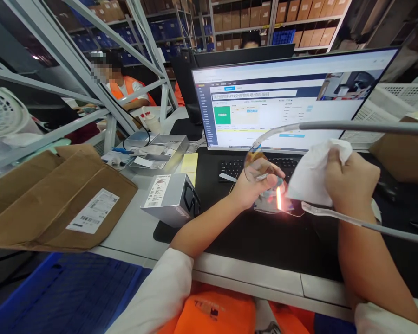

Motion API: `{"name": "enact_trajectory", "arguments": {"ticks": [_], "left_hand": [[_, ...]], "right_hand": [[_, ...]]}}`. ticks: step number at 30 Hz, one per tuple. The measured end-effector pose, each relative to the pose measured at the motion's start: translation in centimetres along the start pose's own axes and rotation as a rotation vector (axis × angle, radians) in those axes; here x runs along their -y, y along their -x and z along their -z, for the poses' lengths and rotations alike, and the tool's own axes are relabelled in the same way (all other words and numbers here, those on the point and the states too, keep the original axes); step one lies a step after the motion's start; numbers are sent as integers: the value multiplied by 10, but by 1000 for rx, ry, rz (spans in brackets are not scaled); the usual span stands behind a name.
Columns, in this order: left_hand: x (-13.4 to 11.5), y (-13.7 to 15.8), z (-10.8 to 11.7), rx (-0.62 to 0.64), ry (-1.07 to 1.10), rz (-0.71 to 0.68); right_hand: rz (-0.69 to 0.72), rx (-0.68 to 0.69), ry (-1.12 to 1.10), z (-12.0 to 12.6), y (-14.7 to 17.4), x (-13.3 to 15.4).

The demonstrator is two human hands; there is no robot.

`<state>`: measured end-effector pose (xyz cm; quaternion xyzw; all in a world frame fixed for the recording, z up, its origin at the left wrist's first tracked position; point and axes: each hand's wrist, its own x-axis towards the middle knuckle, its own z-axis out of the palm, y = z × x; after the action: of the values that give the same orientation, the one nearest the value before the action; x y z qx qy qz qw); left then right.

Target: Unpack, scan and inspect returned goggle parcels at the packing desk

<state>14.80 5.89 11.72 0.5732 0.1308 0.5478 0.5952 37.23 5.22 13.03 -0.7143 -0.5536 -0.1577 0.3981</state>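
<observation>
My left hand (252,185) grips a pair of glasses by the front, fingers closed around the lens area. One clear round lens (251,163) shows above the fingers. The grey temples (355,125) stretch right, toward the camera, the lower one crossing before my right wrist. A bright red-white streak of light shines near the lower lens. My right hand (351,178) is closed on a white cloth or tissue (311,174), held just right of the lenses. Both hands are over a black desk mat (251,246), in front of a keyboard (226,166).
A monitor (289,104) stands behind the hands. To the left are a silver product box (167,202), an open grey box (176,150), yellow notes (190,166) and a large cardboard box (48,204). A blue crate (55,297) sits below. Another person (128,88) sits beyond the metal frame.
</observation>
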Motion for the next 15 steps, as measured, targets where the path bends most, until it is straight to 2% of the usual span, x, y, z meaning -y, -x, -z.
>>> {"name": "enact_trajectory", "arguments": {"ticks": [2,3,5,7,9,15], "left_hand": [[3,1,-4,14,67,137],[5,2,-7,10,113,199],[8,3,-10,-43,222,292],[9,2,-11,-105,316,352],[7,1,-10,-133,378,367],[3,-2,-3,-174,426,412]], "right_hand": [[67,-75,-282,1,10,2],[118,-40,-471,3,16,4],[245,212,-831,7,29,9],[355,514,-1072,9,37,14],[403,689,-1168,10,40,20],[331,794,-1201,11,47,33]]}}
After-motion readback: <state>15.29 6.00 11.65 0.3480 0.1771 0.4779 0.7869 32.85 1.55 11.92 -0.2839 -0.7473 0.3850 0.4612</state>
